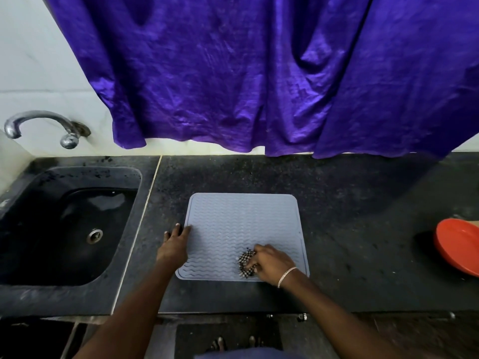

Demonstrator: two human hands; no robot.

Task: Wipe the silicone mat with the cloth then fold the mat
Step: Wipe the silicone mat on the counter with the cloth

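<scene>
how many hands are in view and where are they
2. The left hand presses flat on the left edge of the silicone mat. The right hand grips the checkered cloth on the mat's near right part. No other hand shows.

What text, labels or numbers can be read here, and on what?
None readable.
The mat shows only wavy ridges and the cloth only a check pattern.
The curtain, tap and plate bear no visible marks.
</scene>
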